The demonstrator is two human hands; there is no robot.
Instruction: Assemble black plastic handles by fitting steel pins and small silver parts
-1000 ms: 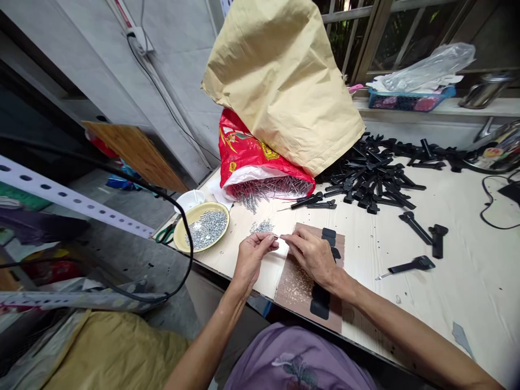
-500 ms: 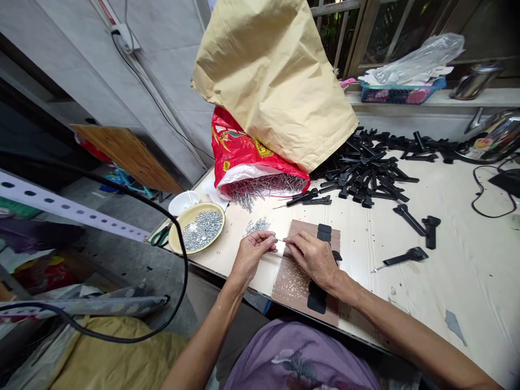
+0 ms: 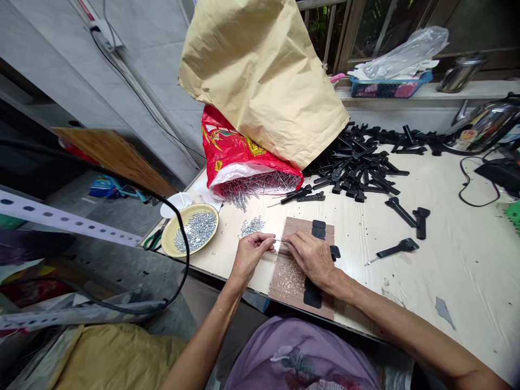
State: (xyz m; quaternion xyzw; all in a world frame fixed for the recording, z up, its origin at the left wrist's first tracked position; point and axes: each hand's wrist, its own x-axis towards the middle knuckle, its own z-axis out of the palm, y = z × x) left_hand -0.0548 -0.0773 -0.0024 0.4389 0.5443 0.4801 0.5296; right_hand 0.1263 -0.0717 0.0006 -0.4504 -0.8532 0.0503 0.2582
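Note:
My left hand [image 3: 255, 253] is closed in a pinch on one end of a thin metal pin [image 3: 278, 240]. The pin's other end runs into the pinched fingers of my right hand [image 3: 311, 257], which rests over a brown board [image 3: 284, 281]. What else the right fingers may hold is hidden. Black flat pads [image 3: 312, 295] lie on the board by my right wrist. Just beyond my left hand is a small heap of silvery metal pieces [image 3: 252, 225]. A yellow bowl [image 3: 166, 238] of similar pieces stands to the left.
A red bag [image 3: 227, 141] spills long metal pins under a tan sack [image 3: 260, 70]. Black plastic parts [image 3: 357, 162] are piled behind; a few lie nearer, one with a metal tip [image 3: 398, 247]. A black cable [image 3: 184, 271] loops at left. A kettle [image 3: 479, 130] stands back right.
The view has shifted slightly, so things on the table appear further left and a little higher. Both hands keep their pinch on the pin, nearly still.

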